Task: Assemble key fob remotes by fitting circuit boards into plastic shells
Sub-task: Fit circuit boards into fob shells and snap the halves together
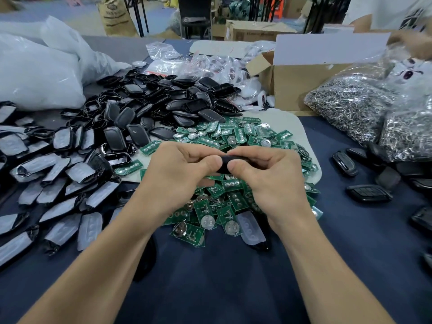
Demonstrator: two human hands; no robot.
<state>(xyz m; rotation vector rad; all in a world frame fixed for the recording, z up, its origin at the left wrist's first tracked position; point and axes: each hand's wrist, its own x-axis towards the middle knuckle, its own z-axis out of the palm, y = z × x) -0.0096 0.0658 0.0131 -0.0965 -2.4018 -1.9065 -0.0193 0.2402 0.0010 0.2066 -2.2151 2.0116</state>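
Both hands meet over a heap of small green circuit boards [233, 136] with round silver battery clips. The heap lies partly on a white foam sheet [297, 127] on the dark blue cloth-covered table [233, 281]. The left hand [184, 167] and the right hand [264, 174] share one small black plastic key fob shell [224, 163] just above the heap's middle. Each grip is pinching one end of it, thumb on the near side and curled fingers over the top, and the two thumb tips almost touch. Fingers hide most of the shell, so I cannot tell whether a board sits inside.

Behind and left of the heap is a mound of loose black plastic shell halves [163, 101]. Further left of the heap, black shells faced with cloudy grey rubber button pads [58, 164] spread across the table. Right of the heap lie a few closed black key fobs [369, 194]. Beyond these are clear bags packed with silver metal key rings [350, 108]. Behind the heap to the right stands an open brown cardboard box [292, 87].
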